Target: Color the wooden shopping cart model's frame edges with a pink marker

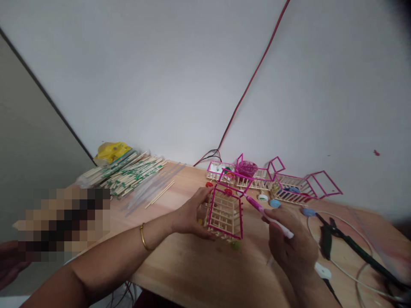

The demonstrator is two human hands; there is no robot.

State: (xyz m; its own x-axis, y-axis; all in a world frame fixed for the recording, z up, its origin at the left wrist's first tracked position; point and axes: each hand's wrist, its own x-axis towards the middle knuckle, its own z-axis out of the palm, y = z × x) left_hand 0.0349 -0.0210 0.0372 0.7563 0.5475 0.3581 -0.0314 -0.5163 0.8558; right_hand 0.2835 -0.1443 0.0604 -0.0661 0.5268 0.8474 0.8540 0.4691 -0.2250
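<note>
My left hand (194, 216) is wrapped around the side of a small cart (224, 211) built from thin wooden sticks. Magenta colour covers the cart's rim and its raised handle frame, and bottle caps serve as wheels, a green one showing underneath. In my right hand (289, 239) is a slim paintbrush (266, 218) with a pink and white handle. Its tip meets or nearly meets the magenta handle frame, near the far right corner of the cart. Fingers of my left hand are partly hidden behind the cart.
Behind stand more stick carts (293, 188) with magenta rims, and a cup of magenta paint (247, 170). Bundled sticks (135, 175), clear glue sticks (150, 188) and a yellow bag (112, 152) lie left. Pliers (335, 229) and cables are right. Another person's hand (11, 263) shows far left.
</note>
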